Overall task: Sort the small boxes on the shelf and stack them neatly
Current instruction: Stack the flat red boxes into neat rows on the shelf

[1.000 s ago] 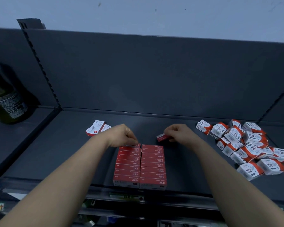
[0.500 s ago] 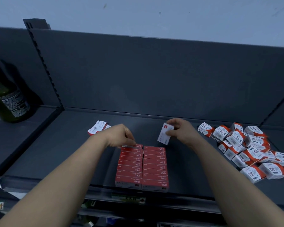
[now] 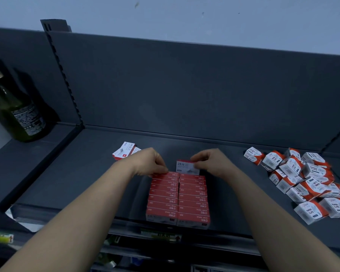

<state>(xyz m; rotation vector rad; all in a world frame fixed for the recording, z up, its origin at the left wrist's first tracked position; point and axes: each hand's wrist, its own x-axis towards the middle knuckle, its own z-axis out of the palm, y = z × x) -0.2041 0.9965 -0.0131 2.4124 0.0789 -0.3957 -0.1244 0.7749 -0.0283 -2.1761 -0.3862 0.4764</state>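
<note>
Head view.

- Two files of red boxes stand on edge at the front middle of the shelf: left row and right row, touching along their length.
- Right hand pinches one box between thumb and fingers. The box is upright with its pale face towards the camera, just behind the far end of the right row. Whether it touches the row's last box cannot be told.
- Left hand has its fingers curled down, gripping the far end of the left row.
- Spares lie beyond the left hand, partly hidden by it.
- Pile of paper-clip boxes sits jumbled on the right, well apart and unsorted.
- Bottle stands on the next bay to the left.

Judgement: the step in hand is adding this box to the back of the right row.

- Seat its bottom edge on the shelf first, then tip it flush against the last box.
- Keep the red edge up so it matches the others.
- Close the gap with light fingertip pressure only. The front boxes sit near the shelf lip, and a hard shove could slide the file forward.
- Let the left hand brace its own row meanwhile.
- Check that the two far ends come level before letting go.
</note>
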